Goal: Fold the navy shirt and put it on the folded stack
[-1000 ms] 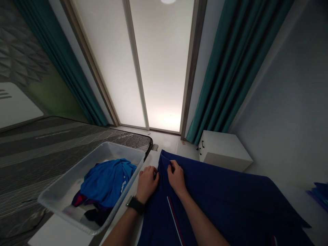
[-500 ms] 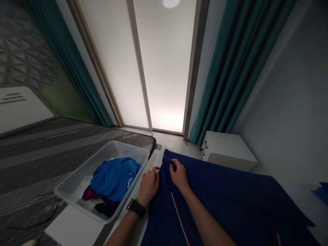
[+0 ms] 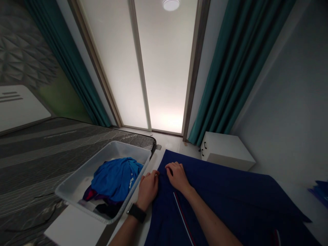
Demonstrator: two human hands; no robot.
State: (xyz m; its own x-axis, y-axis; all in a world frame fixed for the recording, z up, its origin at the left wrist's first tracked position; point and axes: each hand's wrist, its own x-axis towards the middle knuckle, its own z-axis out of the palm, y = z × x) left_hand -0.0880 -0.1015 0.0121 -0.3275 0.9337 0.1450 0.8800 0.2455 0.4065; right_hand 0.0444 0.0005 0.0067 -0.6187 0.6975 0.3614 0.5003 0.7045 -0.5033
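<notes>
A navy blue garment (image 3: pixel 225 191) lies spread over a white table, with a thin white and red stripe (image 3: pixel 182 217) running down its near part. My left hand (image 3: pixel 148 189), with a dark watch on the wrist, is at the garment's left edge. Its fingers are curled, and the tips meet the cloth there. Just to the right, my right hand (image 3: pixel 178 177) rests on the cloth near the far left corner. Its thumb and fingers come together against the fabric, and how much cloth they pinch is hard to see.
Left of the table stands a clear plastic bin (image 3: pixel 77 177) holding a crumpled blue shirt (image 3: pixel 115 179) and darker clothes. Beyond it lies a grey mattress (image 3: pixel 30 157). A white cabinet (image 3: pixel 228 147) stands past the far table edge. Blue cloth (image 3: pixel 320 191) shows at far right.
The raised fold at the garment's far left corner now lies flat. My right hand has shifted slightly left and down, its fingers lower on the cloth. My left hand has barely moved.
</notes>
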